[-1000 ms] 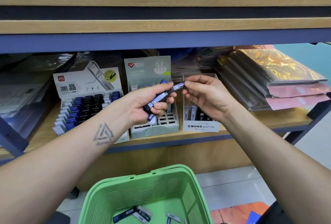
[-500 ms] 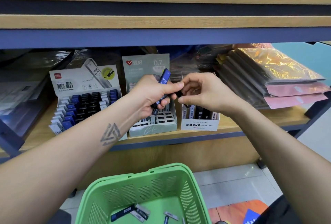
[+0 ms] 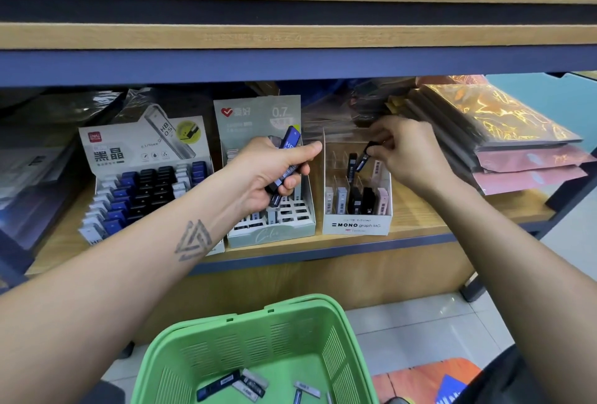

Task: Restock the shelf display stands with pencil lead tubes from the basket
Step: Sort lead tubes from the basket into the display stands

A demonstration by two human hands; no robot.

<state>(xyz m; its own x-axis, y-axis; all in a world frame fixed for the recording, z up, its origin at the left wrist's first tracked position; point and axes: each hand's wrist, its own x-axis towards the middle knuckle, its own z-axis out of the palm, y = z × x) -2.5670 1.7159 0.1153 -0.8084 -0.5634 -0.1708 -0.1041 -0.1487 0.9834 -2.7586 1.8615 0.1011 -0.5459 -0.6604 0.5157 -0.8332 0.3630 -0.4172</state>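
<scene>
Head view, nearest first: the green basket sits low and close to the person, so spare stock is within easy reach; a few pencil lead tubes lie loose on its floor, waiting their turn. Farther out, over the shelf, the left hand is curled round a small bunch of tubes, a blue-capped tube poking up past the thumb. It looks like a reserve, held in front of the grey-green 0.7 stand so the other hand can draw from it. To the right, the right hand pinches one black tube between thumb and fingertips, tilted, its lower end over the back rows of the white MONO stand. I'd judge it is being slotted there because that stand's far slots are mostly bare, while its near row is filled. On the far left, the stand with blue and black tubes looks nearly full
</scene>
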